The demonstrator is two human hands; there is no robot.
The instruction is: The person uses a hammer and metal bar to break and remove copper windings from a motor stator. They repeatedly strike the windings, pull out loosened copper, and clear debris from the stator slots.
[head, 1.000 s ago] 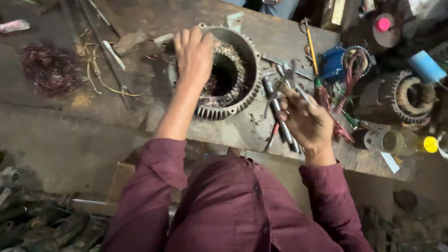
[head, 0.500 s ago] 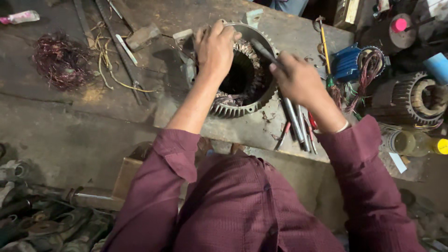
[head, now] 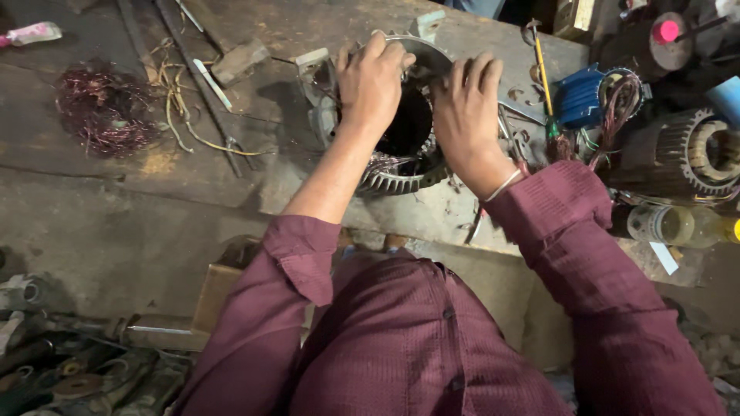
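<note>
The motor stator (head: 401,166), a round finned metal shell with a dark bore, lies on its side on the worn surface (head: 231,192), directly ahead of the person. The left hand (head: 372,85) is cupped over the stator's upper rim, fingers curled onto the metal, seemingly to steady the shell so it does not roll. The right hand (head: 466,112) is at the stator's right rim, fingers bent toward the bore; it looks closed around something slim, but what it grips cannot be told. Loose windings show inside the lower edge of the stator. Left of the stator lies a tangle of copper wire (head: 104,112), well apart from it. Right of the stator sit a yellow-handled screwdriver (head: 543,77), a blue coil part (head: 578,96) and a second finned stator (head: 697,154), all within reach of the right hand.
</note>
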